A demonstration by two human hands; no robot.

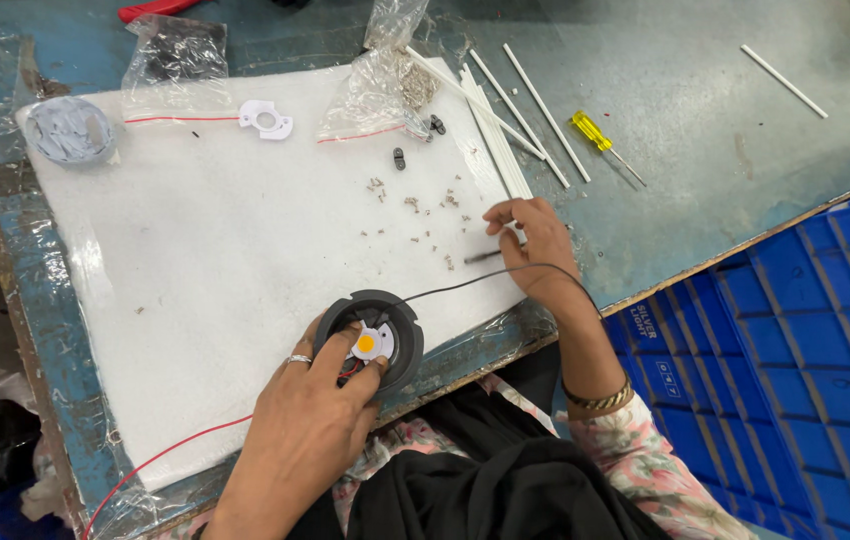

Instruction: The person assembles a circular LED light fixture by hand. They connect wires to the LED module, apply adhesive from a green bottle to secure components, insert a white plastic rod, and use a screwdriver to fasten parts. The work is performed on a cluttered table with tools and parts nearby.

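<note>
While your left hand [310,425] cups the round black lamp housing [370,338] at the near edge of the white foam mat [195,260], its fingers curl over the rim and press the white plate with the yellow LED chip [367,343] inside. Your right hand [540,245], at the mat's right edge, pinches a thin dark screwdriver [485,256] between thumb and fingertips. Small screws [415,205] lie scattered on the mat beyond the housing. A black wire [505,270] and a red wire [175,450] lead away from the housing. A yellow-handled screwdriver [595,135] rests off the mat, right of the white tubes [505,130].
</note>
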